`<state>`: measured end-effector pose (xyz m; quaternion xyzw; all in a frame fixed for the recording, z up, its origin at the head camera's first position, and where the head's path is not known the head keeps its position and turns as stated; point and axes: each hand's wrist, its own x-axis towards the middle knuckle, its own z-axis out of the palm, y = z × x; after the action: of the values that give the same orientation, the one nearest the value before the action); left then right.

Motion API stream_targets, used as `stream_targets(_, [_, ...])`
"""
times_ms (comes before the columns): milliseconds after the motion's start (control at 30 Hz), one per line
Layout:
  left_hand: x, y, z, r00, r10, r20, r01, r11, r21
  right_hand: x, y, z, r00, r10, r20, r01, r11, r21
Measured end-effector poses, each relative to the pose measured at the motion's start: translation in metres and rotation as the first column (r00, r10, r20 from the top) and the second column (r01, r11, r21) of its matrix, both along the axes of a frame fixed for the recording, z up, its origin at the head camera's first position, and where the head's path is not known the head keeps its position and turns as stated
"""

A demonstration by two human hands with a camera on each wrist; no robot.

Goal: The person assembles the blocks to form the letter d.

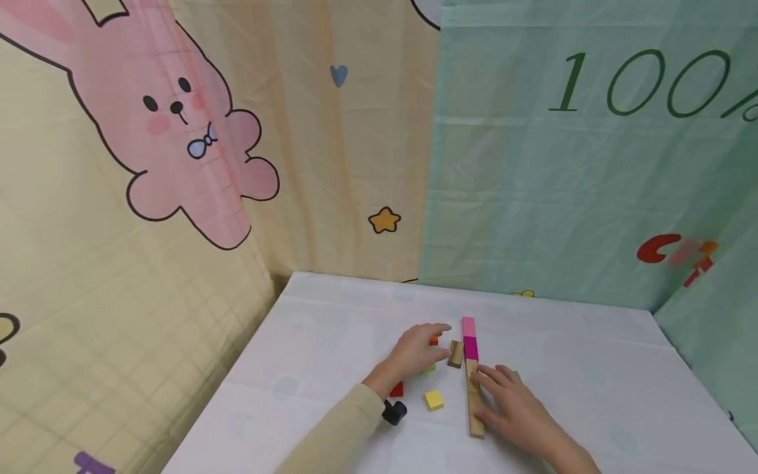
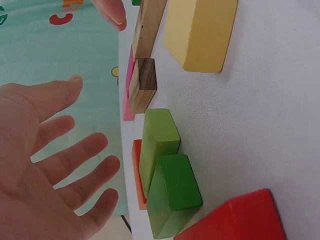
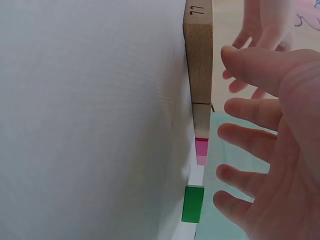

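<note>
A straight row of blocks runs away from the person: wooden blocks (image 1: pixel 475 401) at the near end, then a magenta block (image 1: pixel 470 347) and a light pink block (image 1: pixel 468 326). My right hand (image 1: pixel 512 405) is along the right side of the wooden part, fingers spread, fingertips right at its edge in the head view. Left of the row, my left hand (image 1: pixel 414 349) hovers with fingers apart and nothing in its grasp. Closest to its thumb is a short wooden block (image 1: pixel 455 353) with a darker face, standing just left of the magenta one.
Beneath and around the left hand lie a yellow block (image 1: pixel 434 399), a red block (image 2: pixel 240 220), a dark green block (image 2: pixel 177 190), a light green block (image 2: pixel 160 135) and an orange block (image 2: pixel 136 172). Another green block (image 3: pixel 193 204) sits right of the row. Printed curtains (image 1: pixel 355 145) border the white table (image 1: pixel 284 355).
</note>
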<state>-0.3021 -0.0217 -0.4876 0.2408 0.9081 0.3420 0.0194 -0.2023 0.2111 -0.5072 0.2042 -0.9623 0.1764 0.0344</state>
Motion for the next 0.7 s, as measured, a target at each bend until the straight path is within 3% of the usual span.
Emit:
stream_targets(267, [-0.012,0.013,-0.007,1.0,0.016,0.007,-0.015,0.996,-0.092,0.001,0.003,-0.004,1.0,0.025,0.003,-0.025,1.0,-0.006])
stream_targets(467, [-0.02,0.019,-0.01,0.998,0.001,-0.06,-0.012,0.983,-0.185,0.002,0.005,-0.004,0.999,0.051,-0.003,-0.051,0.998,-0.027])
stream_targets(700, [-0.02,0.026,-0.018,0.99,-0.014,-0.14,-0.038,0.931,-0.363,0.002,0.005,-0.003,0.998,0.059,0.008,-0.059,0.998,-0.035])
